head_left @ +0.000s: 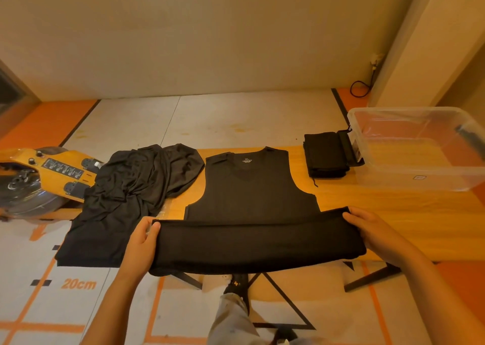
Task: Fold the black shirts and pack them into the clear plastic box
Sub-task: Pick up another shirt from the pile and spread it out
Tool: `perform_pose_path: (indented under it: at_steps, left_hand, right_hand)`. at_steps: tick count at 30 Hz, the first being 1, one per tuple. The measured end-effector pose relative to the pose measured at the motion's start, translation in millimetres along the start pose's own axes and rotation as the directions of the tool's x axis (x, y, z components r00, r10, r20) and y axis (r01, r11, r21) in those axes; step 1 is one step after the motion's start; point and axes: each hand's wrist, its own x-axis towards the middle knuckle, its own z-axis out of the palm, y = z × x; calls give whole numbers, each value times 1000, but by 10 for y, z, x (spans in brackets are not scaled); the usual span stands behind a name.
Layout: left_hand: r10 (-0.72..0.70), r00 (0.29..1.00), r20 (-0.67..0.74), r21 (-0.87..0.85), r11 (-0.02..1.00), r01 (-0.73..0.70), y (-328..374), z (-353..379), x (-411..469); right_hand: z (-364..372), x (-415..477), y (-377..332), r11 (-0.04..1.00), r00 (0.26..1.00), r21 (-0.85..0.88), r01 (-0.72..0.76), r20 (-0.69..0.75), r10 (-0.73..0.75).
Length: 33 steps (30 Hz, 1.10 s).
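Note:
A black sleeveless shirt (250,190) lies flat on the wooden table (393,213), neck away from me. Its bottom hem is lifted and turned up toward the chest. My left hand (141,242) grips the hem's left corner and my right hand (372,232) grips the right corner. A heap of unfolded black shirts (126,195) lies at the table's left end. A stack of folded black shirts (325,154) sits at the back right, beside the clear plastic box (420,171), which looks empty.
A yellow machine with black knobs (39,177) stands on the floor to the left of the table. The floor has orange tape marks and a "20cm" label (78,284). My leg and shoe (236,287) show under the table's front edge.

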Motion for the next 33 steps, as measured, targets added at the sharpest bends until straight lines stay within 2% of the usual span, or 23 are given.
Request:
perform_pose_path:
  at_steps: [12,16,20,23,25,27,29,33]
  left_hand:
    - [65,994,-84,61,996,-60,349,229,867]
    - [84,992,-98,145,987,-70,443,318,1506]
    - [20,992,-121,266,964,13,469,437,2302]
    - [-54,990,-133,340,935,97,447,599,2682]
    - [-2,982,-190,384,920,77,409,694,2726]
    - [93,971,-219,427,904,9,319,809,2598]
    - [161,977,-138,473,878,-78,203,976,2304]
    - [264,953,146,538,788,-300,-131,1327,1445]
  right_hand:
    - [39,711,-554,983,980,-154,96,-160,-120]
    - [92,1188,-1003,963,966,-184,198,-132,-224]
    - [189,2026,-1292,919,942,-357,166,-220,-255]
    - [328,2532,-1356,929,929,-354,104,-300,-219]
    - [507,2676,-1282,912,918,-405,72,-330,-219]
    - [748,2624,-1112,858,869,-511,57,-398,-294]
    - [1018,2425,-837,755,846,-655,42,-378,-375]
    - [1404,1995,-109,377,866,-914,150,-62,-495]
